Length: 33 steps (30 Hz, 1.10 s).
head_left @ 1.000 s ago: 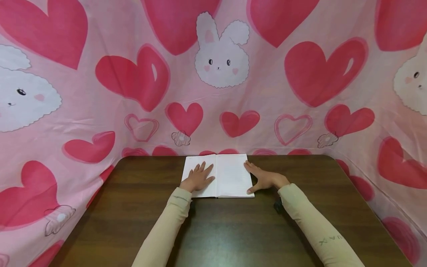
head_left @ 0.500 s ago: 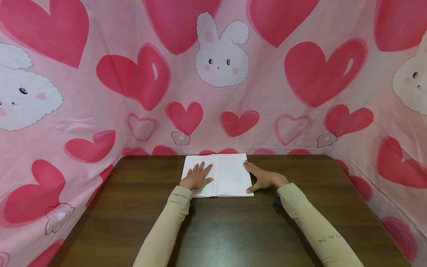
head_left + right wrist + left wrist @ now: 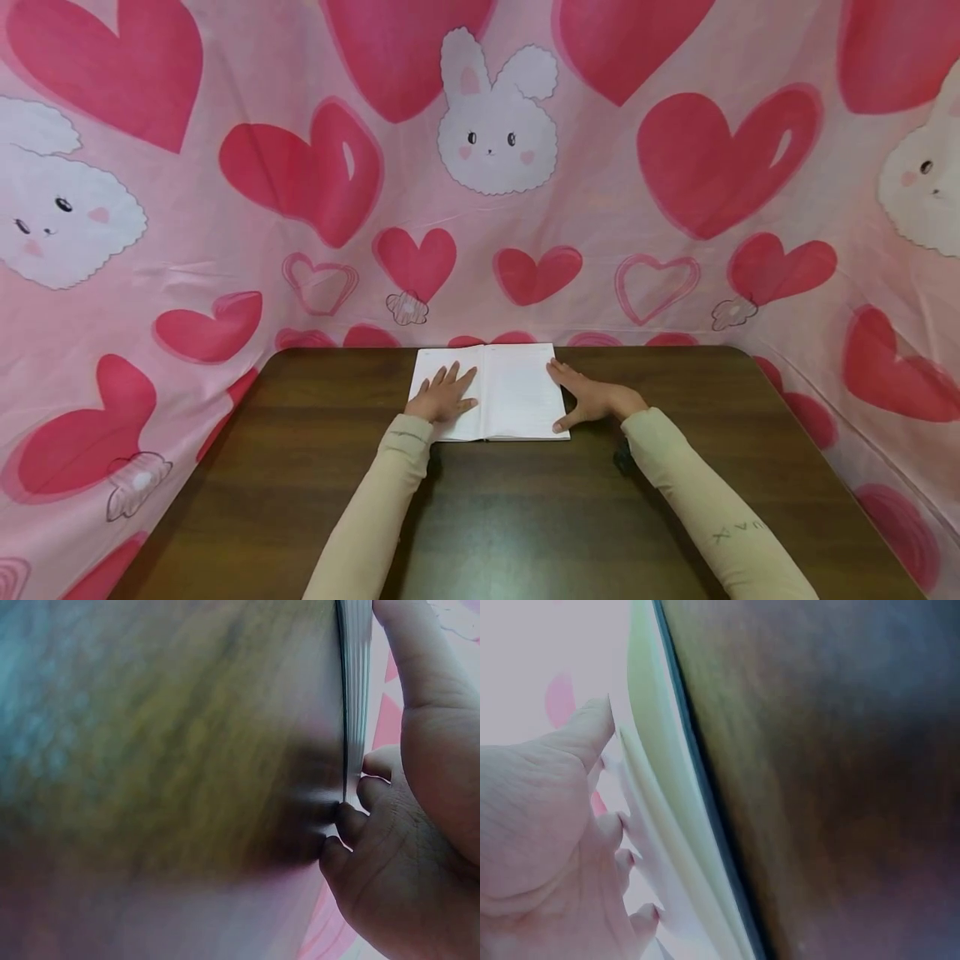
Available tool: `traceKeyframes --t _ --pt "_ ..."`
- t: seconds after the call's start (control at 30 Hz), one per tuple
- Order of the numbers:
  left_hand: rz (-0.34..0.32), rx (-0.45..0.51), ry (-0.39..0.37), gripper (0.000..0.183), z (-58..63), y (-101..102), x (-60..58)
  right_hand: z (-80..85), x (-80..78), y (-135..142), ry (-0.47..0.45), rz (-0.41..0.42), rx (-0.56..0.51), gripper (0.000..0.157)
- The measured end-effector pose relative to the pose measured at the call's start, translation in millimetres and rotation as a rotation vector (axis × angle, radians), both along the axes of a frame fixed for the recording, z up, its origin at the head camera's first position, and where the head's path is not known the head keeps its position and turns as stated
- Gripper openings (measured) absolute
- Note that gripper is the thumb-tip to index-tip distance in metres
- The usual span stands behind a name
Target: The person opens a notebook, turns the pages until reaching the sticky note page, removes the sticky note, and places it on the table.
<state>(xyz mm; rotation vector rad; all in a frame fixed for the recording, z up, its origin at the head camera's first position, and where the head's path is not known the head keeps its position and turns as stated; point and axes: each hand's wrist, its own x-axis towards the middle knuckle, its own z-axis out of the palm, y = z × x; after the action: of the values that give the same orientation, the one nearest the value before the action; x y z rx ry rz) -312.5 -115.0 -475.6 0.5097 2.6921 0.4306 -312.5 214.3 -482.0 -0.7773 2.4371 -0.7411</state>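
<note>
An open notebook with white, faintly lined pages lies flat near the far edge of the table. My left hand rests on its left page, fingers spread toward the back. In the left wrist view, the fingertips of the left hand meet the page above a dark cover edge. At the right edge of the notebook is my right hand, thumb at the near corner and fingers at the far part. The right wrist view shows the right hand beside the page stack, some fingertips down at the table.
The dark wooden table has rounded far corners. A pink cloth printed with red hearts and white rabbits hangs behind it and along both sides. Beige sleeves cover both forearms, with dark wrist cameras below the cuffs.
</note>
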Motion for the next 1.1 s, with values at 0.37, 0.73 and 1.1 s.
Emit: traceKeyframes --t 0.37,0.73,1.1 --pt "-0.040 -0.033 0.119 0.062 4.9 2 6.9 -1.1 -0.8 -2 0.002 0.013 -0.009 0.124" --pt "-0.235 0.247 0.415 0.030 4.3 19 29.8 0.8 0.6 1 0.012 0.014 -0.011 0.123" --pt "-0.326 0.258 0.302 0.018 3.5 39 42.2 1.6 3.1 -1 0.018 0.012 -0.017 0.123"
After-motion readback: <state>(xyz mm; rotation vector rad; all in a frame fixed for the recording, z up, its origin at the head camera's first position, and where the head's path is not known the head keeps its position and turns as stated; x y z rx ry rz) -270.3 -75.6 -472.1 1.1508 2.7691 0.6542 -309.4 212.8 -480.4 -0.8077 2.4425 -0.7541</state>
